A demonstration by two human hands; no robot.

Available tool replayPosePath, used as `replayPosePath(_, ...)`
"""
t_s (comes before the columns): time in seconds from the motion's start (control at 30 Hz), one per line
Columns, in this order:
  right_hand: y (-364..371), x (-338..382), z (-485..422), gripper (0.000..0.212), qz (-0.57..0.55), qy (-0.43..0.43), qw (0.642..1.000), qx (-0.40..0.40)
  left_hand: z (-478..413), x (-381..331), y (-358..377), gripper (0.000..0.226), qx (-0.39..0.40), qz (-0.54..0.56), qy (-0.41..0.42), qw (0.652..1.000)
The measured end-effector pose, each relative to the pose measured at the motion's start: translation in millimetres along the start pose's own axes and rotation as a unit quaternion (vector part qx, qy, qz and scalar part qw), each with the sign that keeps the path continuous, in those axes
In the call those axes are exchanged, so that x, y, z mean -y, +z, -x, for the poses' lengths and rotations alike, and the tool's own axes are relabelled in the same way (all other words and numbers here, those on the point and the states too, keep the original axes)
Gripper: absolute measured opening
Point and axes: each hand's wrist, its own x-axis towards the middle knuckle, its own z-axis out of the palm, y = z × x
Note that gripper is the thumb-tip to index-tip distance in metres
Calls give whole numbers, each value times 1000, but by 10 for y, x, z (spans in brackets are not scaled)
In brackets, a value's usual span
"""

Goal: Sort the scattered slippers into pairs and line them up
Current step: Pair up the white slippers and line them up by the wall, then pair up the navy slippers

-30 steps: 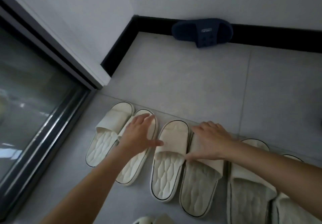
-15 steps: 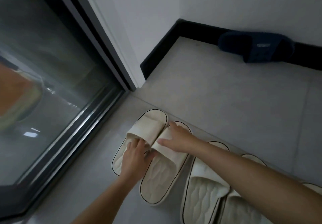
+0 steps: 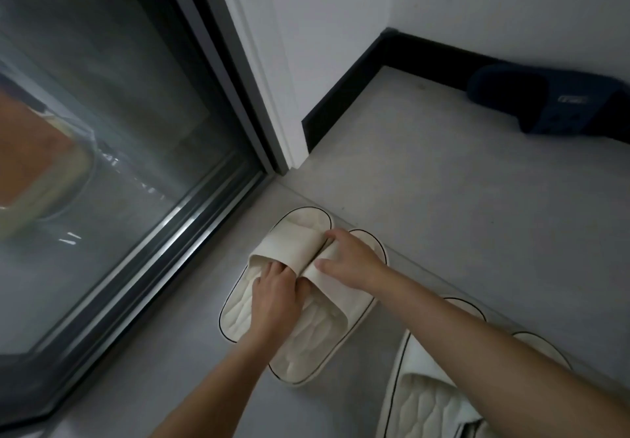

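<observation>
Two cream slippers with dark trim lie side by side on the grey floor by the glass door. My left hand [image 3: 272, 296] rests on the left cream slipper [image 3: 293, 243], fingers tucked under its strap. My right hand [image 3: 351, 258] lies over the strap of the right cream slipper [image 3: 313, 349], fingers curled at the gap between the two. More cream slippers [image 3: 433, 403] lie at the lower right, partly hidden by my right forearm. A dark blue slipper [image 3: 545, 103] leans against the black skirting at the far right.
A sliding glass door [image 3: 102, 165] with a dark frame fills the left side. A white wall corner [image 3: 283, 96] and black skirting [image 3: 344, 103] bound the tiled floor [image 3: 460, 199] behind the slippers.
Both hands moved from the middle slippers to the leftmost pair, and the view swung left toward the glass door. My left fingers have slid under the left slipper's strap.
</observation>
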Motion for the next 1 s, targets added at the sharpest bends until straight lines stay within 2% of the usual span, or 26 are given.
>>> replayPosePath(0.2,71,220,-104,72,100,6,995,28,-243,112,-130,23,10,-32,-49,998)
replayPosePath(0.27,-2,118,17,73,119,-4,992,31,-104,93,-123,22,-37,10,-77,996)
replayPosePath(0.33,-219,-77,170,73,104,-6,995,12,92,38,-115,36,-118,78,-108,984)
replayPosePath(0.4,-588,-344,336,70,74,14,997,-30,149,-140,-129,49,-174,125,-102,971)
replayPosePath(0.43,-813,-493,422,69,62,29,996,-53,96,-322,-123,53,-174,150,-86,969)
replayPosePath(0.53,-1573,-922,659,65,58,72,987,-129,-206,-1226,-44,60,-114,210,51,970)
replayPosePath(0.6,-2061,-1138,775,64,53,100,976,-185,-423,-1918,80,61,-57,198,140,968)
replayPosePath(0.67,-2453,-1268,815,62,32,115,964,-236,-612,-2501,261,65,7,157,187,970)
replayPosePath(0.83,-3117,-1489,599,66,-29,130,946,-295,-1017,-3333,774,95,183,28,174,967)
replayPosePath(0.93,-3352,-1564,299,65,-60,138,935,-321,-1148,-3381,1038,120,298,-96,160,936)
replayPosePath(1.0,-3443,-1608,92,51,-92,119,932,-329,-1171,-3278,1192,126,322,-139,149,925)
